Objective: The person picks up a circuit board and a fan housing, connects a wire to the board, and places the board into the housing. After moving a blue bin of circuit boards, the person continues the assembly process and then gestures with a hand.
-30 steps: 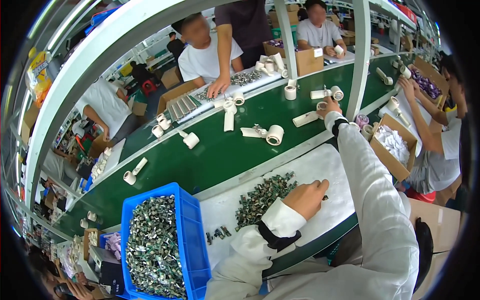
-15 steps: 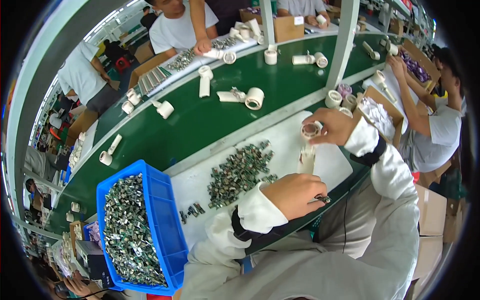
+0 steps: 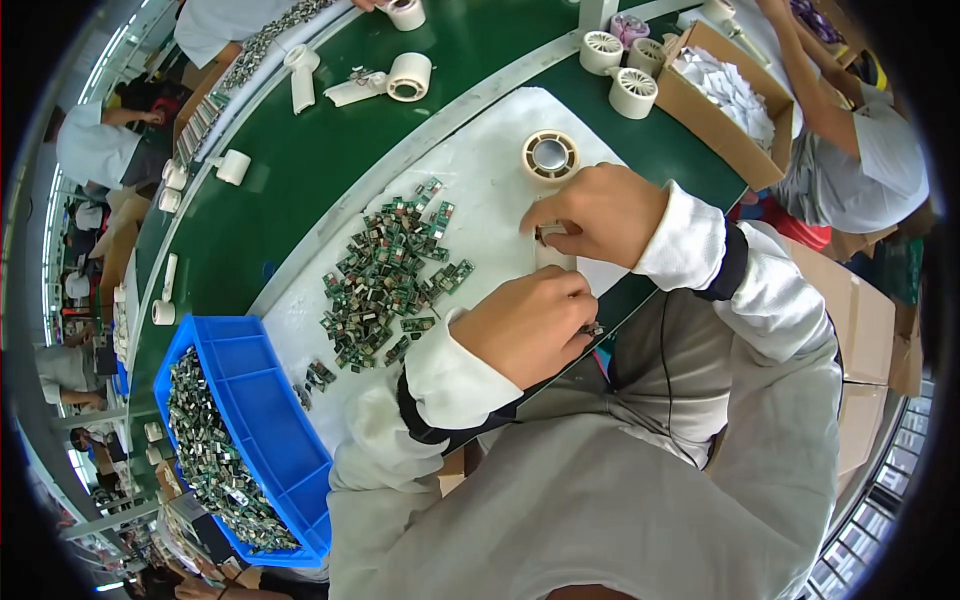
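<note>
On the white work sheet [image 3: 480,150] in front of me lies a cream handheld fan housing, its round head [image 3: 550,155] turned away from me and its handle [image 3: 555,259] toward me. The fingers of my right hand [image 3: 605,217] are closed on it where head and handle join, hiding that part. My left hand [image 3: 530,325] is curled beside the handle's lower end. A small circuit board [image 3: 594,329] pokes out of its fingers. Left of my hands spreads a pile of small green circuit boards [image 3: 385,275].
A blue bin [image 3: 285,440] full of circuit boards stands at left. Beyond the sheet runs a green conveyor belt [image 3: 320,150] carrying cream fan parts [image 3: 408,77]. Fan heads [image 3: 633,93] and a cardboard box [image 3: 720,115] of white pieces sit at far right. A co-worker [image 3: 850,170] is beyond.
My view has tilted down and shifted. My right hand has moved from the fan's round head to its neck, and the housing now lies on the sheet. My left hand still holds the circuit board.
</note>
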Demonstrator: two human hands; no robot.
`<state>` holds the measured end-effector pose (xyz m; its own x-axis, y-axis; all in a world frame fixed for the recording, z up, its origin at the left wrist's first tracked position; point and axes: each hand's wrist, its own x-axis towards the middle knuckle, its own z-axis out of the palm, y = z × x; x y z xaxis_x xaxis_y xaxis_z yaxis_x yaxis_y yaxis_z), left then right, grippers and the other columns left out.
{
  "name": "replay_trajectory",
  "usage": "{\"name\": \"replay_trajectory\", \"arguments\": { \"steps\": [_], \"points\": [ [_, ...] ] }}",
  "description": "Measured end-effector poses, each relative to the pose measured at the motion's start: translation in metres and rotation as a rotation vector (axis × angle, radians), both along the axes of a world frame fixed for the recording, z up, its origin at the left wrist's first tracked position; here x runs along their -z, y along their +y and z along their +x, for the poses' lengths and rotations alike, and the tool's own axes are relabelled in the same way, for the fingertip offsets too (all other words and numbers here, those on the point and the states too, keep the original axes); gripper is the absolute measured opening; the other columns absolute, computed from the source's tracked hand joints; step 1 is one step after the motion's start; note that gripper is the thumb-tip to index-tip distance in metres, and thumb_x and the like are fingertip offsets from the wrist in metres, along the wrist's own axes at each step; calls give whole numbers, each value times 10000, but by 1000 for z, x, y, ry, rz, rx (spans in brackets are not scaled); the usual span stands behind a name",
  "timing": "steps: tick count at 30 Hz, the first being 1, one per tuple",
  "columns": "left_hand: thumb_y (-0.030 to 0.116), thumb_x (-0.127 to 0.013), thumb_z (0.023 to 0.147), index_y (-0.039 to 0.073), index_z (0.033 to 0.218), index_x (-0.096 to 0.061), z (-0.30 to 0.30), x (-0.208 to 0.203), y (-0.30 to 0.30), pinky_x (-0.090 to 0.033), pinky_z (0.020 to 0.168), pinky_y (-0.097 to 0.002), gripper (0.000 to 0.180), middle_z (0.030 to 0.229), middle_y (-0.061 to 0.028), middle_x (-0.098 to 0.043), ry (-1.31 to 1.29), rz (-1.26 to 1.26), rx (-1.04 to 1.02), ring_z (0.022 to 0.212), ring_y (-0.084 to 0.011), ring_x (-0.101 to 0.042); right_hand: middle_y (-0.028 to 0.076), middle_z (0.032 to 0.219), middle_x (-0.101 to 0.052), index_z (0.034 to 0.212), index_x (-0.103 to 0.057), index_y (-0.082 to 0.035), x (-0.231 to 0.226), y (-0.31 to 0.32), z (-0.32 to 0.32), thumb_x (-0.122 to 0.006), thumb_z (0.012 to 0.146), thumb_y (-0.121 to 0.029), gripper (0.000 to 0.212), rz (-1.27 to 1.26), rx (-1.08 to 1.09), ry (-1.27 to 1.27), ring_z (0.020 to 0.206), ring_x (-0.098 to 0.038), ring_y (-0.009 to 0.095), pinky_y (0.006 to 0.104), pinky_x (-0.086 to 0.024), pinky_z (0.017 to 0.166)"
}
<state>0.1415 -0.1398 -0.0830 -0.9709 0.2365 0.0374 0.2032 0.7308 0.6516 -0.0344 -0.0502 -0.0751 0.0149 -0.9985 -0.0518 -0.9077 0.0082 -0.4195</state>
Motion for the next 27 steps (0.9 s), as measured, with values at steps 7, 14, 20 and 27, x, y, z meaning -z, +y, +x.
{"name": "replay_trajectory", "arguments": {
  "steps": [7, 14, 20, 27],
  "points": [
    [105, -705, 810, 1, 885, -673, -2, -9, -4, -539, 807, -376, 132, 1047, -120, -656, -40, 10, -9, 924, -305, -641, 72, 814, -689, 995, -715, -127, 18, -5, -21, -685, 839, -182, 168, -218, -245, 51, 729, -670, 267, 382, -515, 611],
    [96, -709, 825, 8, 902, -665, -2, -16, -3, -539, 824, -335, 125, 1098, -113, -669, -162, 100, -13, 939, -310, -659, 72, 798, -693, 929, -719, -126, 35, -4, -17, -667, 853, -207, 123, -426, -178, -103, 726, -675, 276, 390, -525, 623],
    [41, -728, 834, -4, 962, -674, 11, -6, -12, -545, 812, -317, 146, 1054, -116, -704, -8, 236, -232, 927, -241, -692, 69, 760, -698, 923, -729, -125, 28, 0, 5, -678, 863, -209, 115, -294, 98, -78, 680, -672, 281, 382, -530, 638],
    [0, -709, 873, -50, 1080, -668, 24, 31, -16, -551, 821, -290, 217, 1045, -134, -721, 282, 714, -958, 943, -171, -685, 86, 775, -704, 918, -729, -104, 31, -4, 10, -684, 862, -216, 133, -300, 175, -176, 673, -672, 298, 395, -533, 660]
  ]
}}
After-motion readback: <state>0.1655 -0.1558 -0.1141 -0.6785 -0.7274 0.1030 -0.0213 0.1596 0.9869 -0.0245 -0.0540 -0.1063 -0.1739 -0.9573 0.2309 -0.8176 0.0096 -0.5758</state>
